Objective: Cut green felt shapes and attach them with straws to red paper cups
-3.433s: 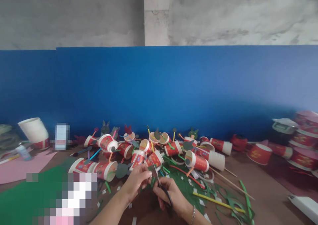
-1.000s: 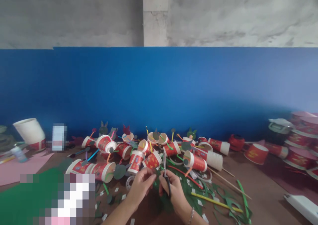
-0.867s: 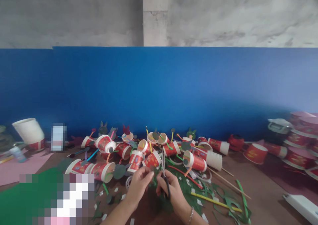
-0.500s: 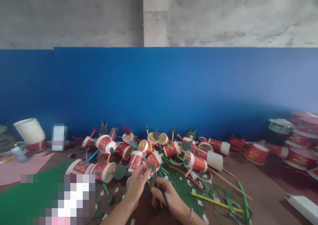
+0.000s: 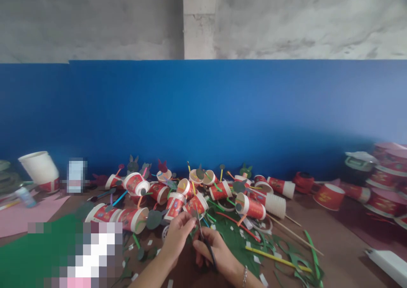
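My left hand is pinched, with its fingertips beside the scissor blades. Between them is a small green paper piece, its outline hard to make out. My right hand is wrapped around a pair of scissors with black handles; the blades point away from me, close to the left fingertips. Just beyond both hands lie red printed paper cups, several with coloured strips and dark paper discs attached. Green paper scraps and small white bits lie around my right hand.
A yellow strip and wooden sticks lie to the right. Green sheet and pink sheet cover the table's left side. Stacked red tubs stand far right, near a white box. A blue wall panel closes the back.
Both hands and the scissors stay in nearly the same place. Only slight shifts at the fingertips and blades show; the cups have not moved.
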### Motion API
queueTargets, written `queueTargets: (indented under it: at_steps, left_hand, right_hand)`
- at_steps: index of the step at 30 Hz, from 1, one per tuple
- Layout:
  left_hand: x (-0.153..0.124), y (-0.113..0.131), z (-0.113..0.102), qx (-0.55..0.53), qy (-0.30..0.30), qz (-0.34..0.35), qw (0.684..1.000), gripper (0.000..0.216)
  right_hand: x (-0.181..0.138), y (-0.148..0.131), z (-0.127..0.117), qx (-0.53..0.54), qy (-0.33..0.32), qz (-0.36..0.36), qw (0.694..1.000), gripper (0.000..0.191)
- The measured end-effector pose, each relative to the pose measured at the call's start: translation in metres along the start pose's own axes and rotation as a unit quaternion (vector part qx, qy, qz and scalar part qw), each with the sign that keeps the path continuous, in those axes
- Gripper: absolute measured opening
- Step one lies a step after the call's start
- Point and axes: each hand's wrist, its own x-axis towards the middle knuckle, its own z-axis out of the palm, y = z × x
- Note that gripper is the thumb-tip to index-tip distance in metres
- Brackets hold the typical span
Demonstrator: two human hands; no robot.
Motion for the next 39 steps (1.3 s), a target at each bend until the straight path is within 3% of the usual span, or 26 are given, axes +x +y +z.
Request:
queueTargets:
  at_steps: [39]
  left_hand:
    - [-0.0004, 0.0002, -0.0016, -0.061, -0.026, -0.008, 0.998, 0.02]
  right_hand:
    - [-0.0002, 0.0029, 0.0005, 0.0, 0.008, -0.03, 1.0, 0.035]
